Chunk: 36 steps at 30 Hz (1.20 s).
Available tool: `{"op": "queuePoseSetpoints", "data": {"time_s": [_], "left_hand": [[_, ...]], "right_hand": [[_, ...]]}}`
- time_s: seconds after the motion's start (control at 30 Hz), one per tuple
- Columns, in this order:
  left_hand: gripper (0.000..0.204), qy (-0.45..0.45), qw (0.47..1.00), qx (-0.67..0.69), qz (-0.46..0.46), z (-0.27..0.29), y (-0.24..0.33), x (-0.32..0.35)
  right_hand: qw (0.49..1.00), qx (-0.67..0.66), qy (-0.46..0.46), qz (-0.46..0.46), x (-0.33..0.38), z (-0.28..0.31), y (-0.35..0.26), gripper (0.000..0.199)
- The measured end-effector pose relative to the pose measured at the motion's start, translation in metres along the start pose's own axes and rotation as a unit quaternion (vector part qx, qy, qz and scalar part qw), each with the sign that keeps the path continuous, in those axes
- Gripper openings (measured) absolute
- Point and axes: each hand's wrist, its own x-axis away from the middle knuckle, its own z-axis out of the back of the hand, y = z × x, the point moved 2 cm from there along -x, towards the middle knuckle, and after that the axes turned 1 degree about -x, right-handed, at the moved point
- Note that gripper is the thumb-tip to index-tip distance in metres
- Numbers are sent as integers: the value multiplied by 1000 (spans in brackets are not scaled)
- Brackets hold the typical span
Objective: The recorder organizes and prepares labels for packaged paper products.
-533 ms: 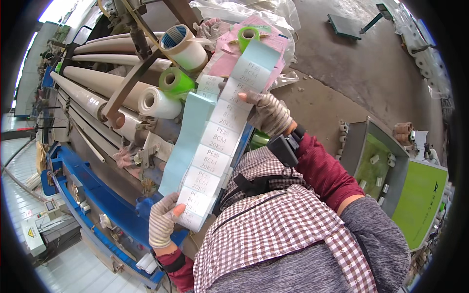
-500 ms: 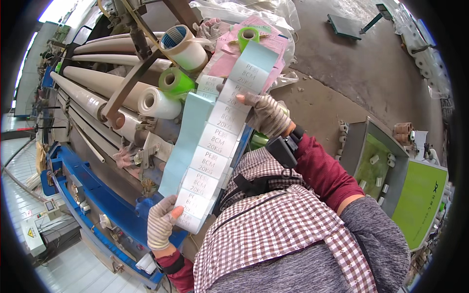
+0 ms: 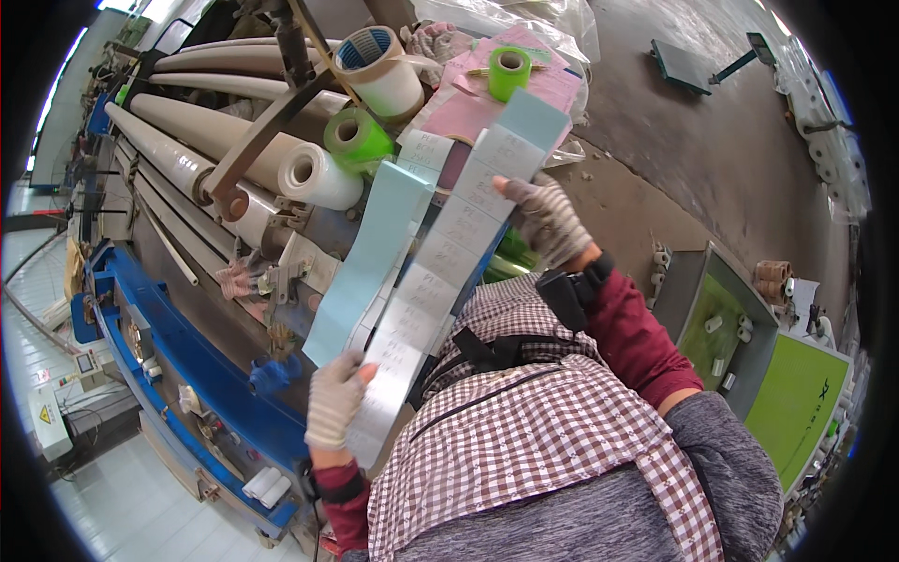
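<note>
Head view. The gloved left hand (image 3: pixel 334 398) pinches the lower end of a long strip of white labels (image 3: pixel 440 258) on pale blue backing, thumb on top, fingers curled beneath. The gloved right hand (image 3: pixel 546 217) grips the strip near its upper end, fingers closed on its edge. The strip runs taut between the 2 hands. Beyond the right fingertips lie 2 green tape rolls (image 3: pixel 356 137) and a beige tape roll (image 3: pixel 382 67); left of them, white machine rollers (image 3: pixel 211 169).

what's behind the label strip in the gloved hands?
Behind the label strip, a second pale blue strip hangs alongside, with white rolls and a green tape roll on the machine beyond. Whatever lies directly under the strip is covered.
</note>
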Motion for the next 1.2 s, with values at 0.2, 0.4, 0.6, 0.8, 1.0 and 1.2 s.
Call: {"op": "queuePoseSetpoints", "data": {"time_s": [0.2,0.4,0.6,0.8,1.0,1.2], "left_hand": [[41,-36,992,95,69,-51,-30,-37],[43,-27,991,129,36,-57,-29,-44],[37,-24,999,-25,7,-50,-14,-43],[36,106,982,-49,-149,-19,29,-41],[44,133,970,-134,-156,-17,106,-84],[81,204,913,-291,-201,-30,127,-141]], "right_hand": [[993,63,44,89,-1,32,-20,50],[917,239,153,281,15,30,-29,54],[662,644,-217,316,26,-20,25,38],[565,759,-228,231,23,-12,56,38],[583,752,-227,209,23,-13,53,39],[589,746,-227,210,23,-11,52,41]]}}
